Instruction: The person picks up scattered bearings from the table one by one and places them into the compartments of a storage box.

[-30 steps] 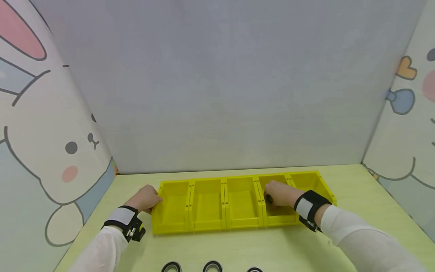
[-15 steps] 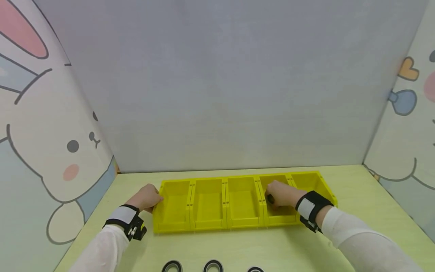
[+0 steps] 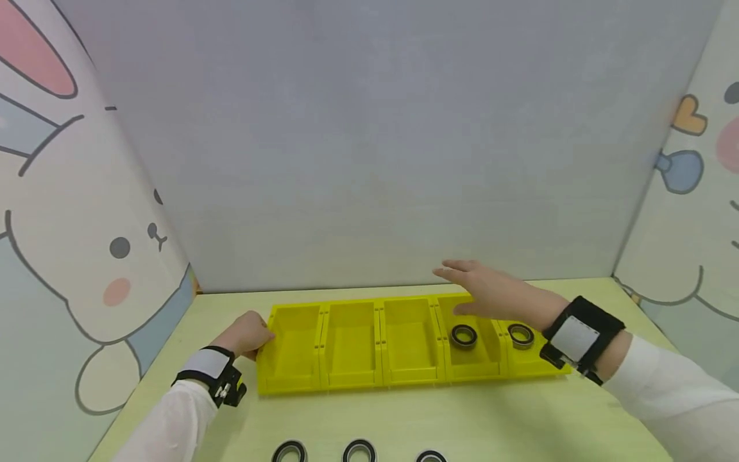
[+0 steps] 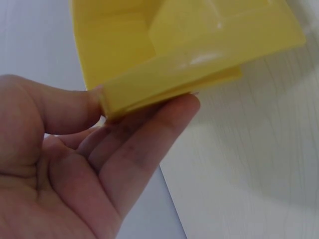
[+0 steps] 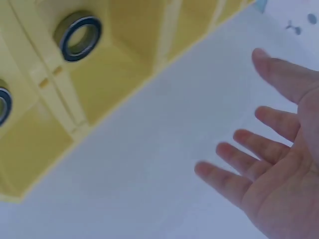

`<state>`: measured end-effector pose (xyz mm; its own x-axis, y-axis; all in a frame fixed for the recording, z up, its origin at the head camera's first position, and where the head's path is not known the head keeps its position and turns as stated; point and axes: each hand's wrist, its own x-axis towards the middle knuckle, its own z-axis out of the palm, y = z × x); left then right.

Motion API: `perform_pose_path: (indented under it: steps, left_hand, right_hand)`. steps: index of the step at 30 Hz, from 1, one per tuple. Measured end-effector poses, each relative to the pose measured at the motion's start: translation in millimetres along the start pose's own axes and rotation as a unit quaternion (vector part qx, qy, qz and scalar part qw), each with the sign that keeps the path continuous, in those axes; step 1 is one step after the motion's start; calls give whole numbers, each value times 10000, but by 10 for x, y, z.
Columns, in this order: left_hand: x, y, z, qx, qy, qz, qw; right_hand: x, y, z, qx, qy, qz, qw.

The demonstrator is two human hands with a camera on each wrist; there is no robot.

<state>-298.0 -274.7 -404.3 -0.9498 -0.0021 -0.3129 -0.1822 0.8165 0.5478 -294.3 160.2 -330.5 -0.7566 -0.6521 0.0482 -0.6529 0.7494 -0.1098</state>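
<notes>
My left hand [image 3: 247,333] holds the left end of a row of yellow bins [image 3: 353,346]. In the left wrist view, thumb and fingers [image 4: 144,154] pinch the bin wall [image 4: 199,62] from either side. My right hand [image 3: 496,294] hangs over the back of the bins at the right, fingers spread, with nothing in it. Below it, one ball bearing [image 3: 464,347] lies flat in the second bin from the right. Another bearing [image 3: 522,346] lies in the rightmost bin. The right wrist view shows both bearings, with the open palm [image 5: 284,199] apart from them.
Three more bearings lie on the pale wooden table [image 3: 369,417] in front of the bins, partly cut off by the frame's lower edge; one is the left bearing [image 3: 290,443]. A grey back wall [image 3: 369,160] and cartoon-printed side panels [image 3: 58,289] surround the table.
My right hand has let go of the bearing in the second bin from the right, then risen up and back, opening its fingers. Both bearings in the bins now show. The left hand stays put.
</notes>
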Motion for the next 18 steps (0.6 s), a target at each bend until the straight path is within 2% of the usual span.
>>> perform_pose_path:
  steps: [3,7,11,18]
  left_hand:
    - [1,-15,4,-8,3,-29,10000]
    - [-1,-21,14,-11,11,-89,10000]
    - [15,-33,28,1,48,-48,10000]
    - [34,-44,13,76,74,20,9999]
  right_hand:
    - [-139,-186,-70,-267,455,-421,9977]
    - [-344,-432,11,-483,906,-829,9913]
    - [-545,-623,240,-373,1033,-972,9892]
    - [-784,-801,762,412,876,-1336,9863]
